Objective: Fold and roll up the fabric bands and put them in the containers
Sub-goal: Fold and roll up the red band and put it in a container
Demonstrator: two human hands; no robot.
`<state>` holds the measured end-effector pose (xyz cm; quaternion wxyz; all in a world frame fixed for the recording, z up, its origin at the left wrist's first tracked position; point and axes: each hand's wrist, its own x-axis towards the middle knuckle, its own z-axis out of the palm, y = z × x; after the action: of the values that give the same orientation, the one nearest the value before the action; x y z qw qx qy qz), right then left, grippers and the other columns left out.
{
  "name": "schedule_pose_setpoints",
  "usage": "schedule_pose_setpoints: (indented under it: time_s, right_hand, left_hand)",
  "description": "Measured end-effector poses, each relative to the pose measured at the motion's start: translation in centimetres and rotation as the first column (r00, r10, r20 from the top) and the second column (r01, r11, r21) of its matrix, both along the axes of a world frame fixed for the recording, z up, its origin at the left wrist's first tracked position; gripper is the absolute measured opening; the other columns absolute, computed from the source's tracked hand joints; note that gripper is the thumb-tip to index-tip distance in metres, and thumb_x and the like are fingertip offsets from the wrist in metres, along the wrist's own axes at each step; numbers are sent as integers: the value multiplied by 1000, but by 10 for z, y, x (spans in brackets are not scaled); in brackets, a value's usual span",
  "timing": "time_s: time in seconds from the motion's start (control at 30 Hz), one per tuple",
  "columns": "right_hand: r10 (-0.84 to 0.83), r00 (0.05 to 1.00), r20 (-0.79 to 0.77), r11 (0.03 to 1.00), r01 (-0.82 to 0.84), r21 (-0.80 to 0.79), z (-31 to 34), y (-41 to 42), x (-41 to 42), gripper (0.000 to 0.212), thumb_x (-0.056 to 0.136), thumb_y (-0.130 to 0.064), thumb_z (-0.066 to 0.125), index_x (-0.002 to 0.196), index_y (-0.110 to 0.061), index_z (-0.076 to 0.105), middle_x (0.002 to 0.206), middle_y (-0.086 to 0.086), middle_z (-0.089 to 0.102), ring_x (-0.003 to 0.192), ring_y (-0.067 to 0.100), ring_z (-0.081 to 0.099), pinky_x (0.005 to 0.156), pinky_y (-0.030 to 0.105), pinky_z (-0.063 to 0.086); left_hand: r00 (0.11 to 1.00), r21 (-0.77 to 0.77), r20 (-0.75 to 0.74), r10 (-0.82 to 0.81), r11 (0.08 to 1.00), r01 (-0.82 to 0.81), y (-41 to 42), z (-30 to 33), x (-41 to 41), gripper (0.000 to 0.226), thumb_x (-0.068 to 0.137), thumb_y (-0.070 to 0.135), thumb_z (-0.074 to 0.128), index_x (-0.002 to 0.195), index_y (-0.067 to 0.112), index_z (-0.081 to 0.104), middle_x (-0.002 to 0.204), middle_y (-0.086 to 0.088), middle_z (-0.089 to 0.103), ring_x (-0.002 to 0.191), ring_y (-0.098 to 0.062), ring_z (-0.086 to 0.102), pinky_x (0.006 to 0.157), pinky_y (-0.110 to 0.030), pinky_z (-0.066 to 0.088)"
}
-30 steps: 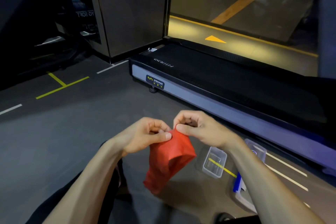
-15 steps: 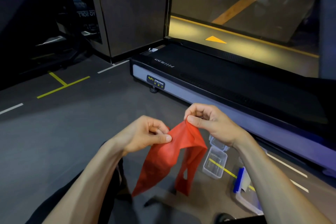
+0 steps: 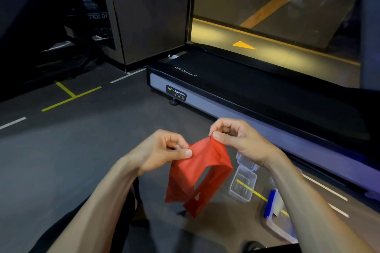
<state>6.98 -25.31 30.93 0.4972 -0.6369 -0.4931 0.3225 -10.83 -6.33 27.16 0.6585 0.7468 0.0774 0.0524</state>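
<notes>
A red fabric band [image 3: 200,172] hangs in the air in front of me, spread between both hands. My left hand [image 3: 164,150] pinches its left top edge between thumb and fingers. My right hand [image 3: 236,139] pinches the right top edge a little higher. The band drapes down in two loose layers with an opening between them. On the floor just right of the band stands a small clear container [image 3: 242,188] with nothing in it, and its lid [image 3: 245,161] lies behind it. My right forearm partly hides a larger clear box with a blue clip [image 3: 271,209].
A black and grey treadmill [image 3: 246,96] runs along the right side, close behind the containers. The dark floor [image 3: 72,150] carries yellow and white tape lines. A dark pillar [image 3: 148,16] stands at the back, and my dark-clothed legs fill the lower edge.
My hands have drawn apart, the right one up and to the right. The bunched red band has opened out between them and now hangs in two spread layers.
</notes>
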Motion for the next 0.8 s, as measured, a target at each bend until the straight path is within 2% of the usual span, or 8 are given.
schedule_pose_setpoints:
  time_s: [0.2, 0.3, 0.4, 0.5, 0.6, 0.67, 0.73, 0.8]
  right_hand:
    - [5, 1000, 0, 999, -5, -53, -4, -1, 1, 8, 99, -10, 63, 98, -3, 67, 87, -1, 68, 83, 12, 62, 81, 24, 51]
    - [47, 999, -10, 994, -47, -100, -8, 0, 0, 6, 100, -9, 62, 99, -4, 66, 91, -1, 69, 86, 10, 62, 86, 26, 51]
    - [96, 994, -50, 990, -101, -94, -12, 3, -5, 12, 100, -15, 62, 102, -3, 66, 117, 4, 73, 107, 16, 67, 99, 31, 51]
    - [143, 985, -96, 988, -148, -50, -17, 13, -20, 15, 99, -20, 62, 103, -6, 67, 138, 7, 65, 128, 24, 61, 112, 43, 46]
    - [131, 990, -43, 990, -133, -44, -23, 22, -32, 9, 98, -24, 64, 101, -16, 68, 131, 11, 67, 124, 13, 61, 110, 38, 45]
    - [113, 994, 1, 992, -113, -53, -26, 24, -31, 11, 99, -26, 64, 102, -16, 68, 122, 13, 70, 116, 19, 64, 107, 41, 46]
    - [103, 994, 29, 992, -101, -72, -23, 25, -29, 12, 100, -25, 64, 105, -14, 68, 109, 7, 71, 105, 19, 65, 101, 39, 49]
    - [119, 990, 75, 989, -112, -97, -21, 24, -26, 11, 101, -21, 63, 105, -12, 67, 101, -1, 71, 99, 14, 65, 95, 35, 49]
  left_hand:
    - [999, -15, 12, -38, 999, 38, 0, 2, -1, 7, 83, 22, 78, 78, 18, 75, 72, -6, 68, 68, -8, 60, 67, -19, 48]
    - [998, -40, 42, -50, 998, 51, 0, 3, -2, 9, 84, 20, 78, 77, 17, 74, 72, -6, 65, 67, -9, 57, 66, -18, 46]
    - [997, -41, 48, -63, 997, 65, 0, 1, -1, 10, 86, 18, 80, 79, 16, 73, 72, -6, 62, 69, -13, 52, 66, -19, 41]
    - [994, 14, 40, -100, 995, 99, -4, 0, 2, 10, 86, 14, 78, 79, 11, 72, 71, -2, 61, 71, -11, 51, 68, -21, 41]
    - [995, 40, 45, -94, 995, 92, -6, -1, 3, 20, 83, 10, 73, 76, -6, 63, 71, 5, 59, 73, -13, 48, 73, -31, 38]
    - [997, 43, 55, -60, 997, 58, -6, -3, 2, 32, 81, 16, 74, 79, -12, 59, 72, -1, 56, 73, -15, 46, 73, -34, 35]
    - [998, 47, 59, -31, 998, 28, -5, -2, 1, 35, 79, 24, 76, 78, -7, 61, 71, -6, 54, 70, -16, 46, 69, -33, 35]
    - [999, 65, 47, -19, 998, 16, -5, -3, 2, 22, 83, 17, 79, 77, 1, 65, 69, -5, 59, 68, -14, 50, 67, -33, 38]
